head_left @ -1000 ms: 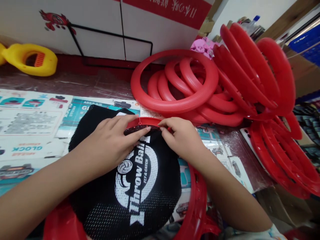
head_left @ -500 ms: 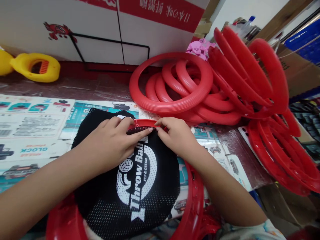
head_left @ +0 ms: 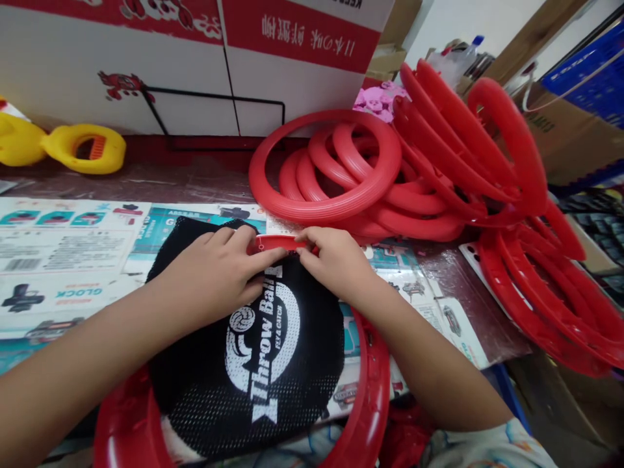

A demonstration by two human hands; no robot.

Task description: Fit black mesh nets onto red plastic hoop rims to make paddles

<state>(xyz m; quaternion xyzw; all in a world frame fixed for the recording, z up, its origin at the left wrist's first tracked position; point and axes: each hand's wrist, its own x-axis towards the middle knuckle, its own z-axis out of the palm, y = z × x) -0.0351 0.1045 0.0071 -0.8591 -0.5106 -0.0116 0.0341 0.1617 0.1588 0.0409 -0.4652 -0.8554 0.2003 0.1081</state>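
A black mesh net (head_left: 195,383) with white "Throw Ball" print lies across a red plastic ring (head_left: 373,383) close to my body. My left hand (head_left: 221,270) rests on the net's far edge, fingers curled over the ring's rim and index finger reaching right. Opposite it, my right hand (head_left: 336,263) pinches the net's edge against the same far rim, thumb and index finger together. Between the hands a short stretch of bare red rim shows. The fingertips hide just how the net meets the rim.
Several red rings (head_left: 326,208) are heaped beyond my hands, with more ring halves (head_left: 463,136) stacked at the right. Yellow plastic pieces (head_left: 88,149) lie at the back left. Behind stands a white and red carton (head_left: 195,65) with a black wire frame (head_left: 214,95). Printed card sheets (head_left: 63,240) cover the table.
The camera view has shifted slightly. Both hands stay at the far rim; the right fingertips and left index fingertip have shifted slightly along the net's edge.
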